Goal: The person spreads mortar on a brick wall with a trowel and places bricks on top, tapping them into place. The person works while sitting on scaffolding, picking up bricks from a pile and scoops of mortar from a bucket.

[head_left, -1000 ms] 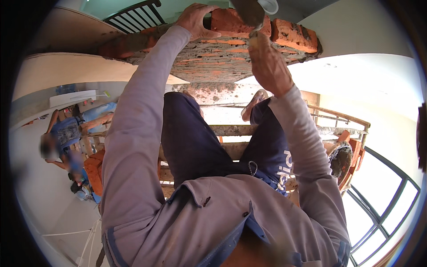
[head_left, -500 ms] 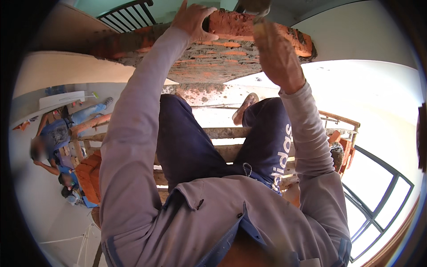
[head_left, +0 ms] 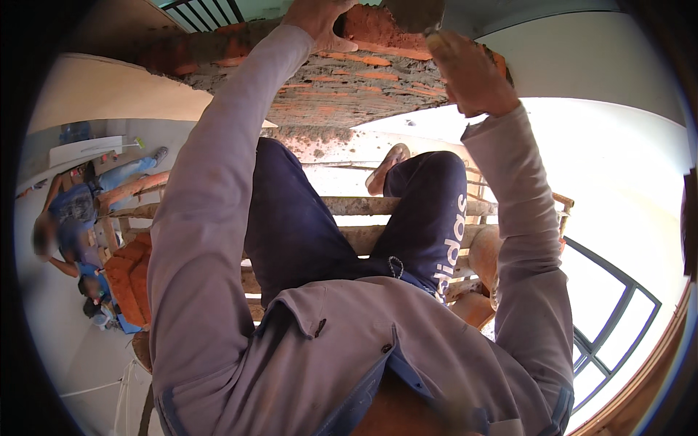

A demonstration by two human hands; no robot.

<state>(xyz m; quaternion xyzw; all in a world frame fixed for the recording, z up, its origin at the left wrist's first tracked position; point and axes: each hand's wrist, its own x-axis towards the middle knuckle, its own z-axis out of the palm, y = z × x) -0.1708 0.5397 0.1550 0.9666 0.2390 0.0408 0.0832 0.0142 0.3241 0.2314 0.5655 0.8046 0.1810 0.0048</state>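
A red brick lies in the top course of a rough brick wall streaked with grey mortar. My left hand curves around the brick's left end, thumb against its near side; its upper fingers are partly cut off by the frame. In my right hand is a trowel, its handle mostly hidden by the fingers. The grey blade lies against the brick's upper right part.
Below my legs are the wooden poles of a scaffold. Stacked red bricks stand at the left, near people lower down. A dark metal frame is at the right, and a dark railing stands beyond the wall.
The trowel has come down onto the brick, and my right hand has shifted slightly right with its wrist bent. My left hand stays at the brick's end. The whole view has tilted a little.
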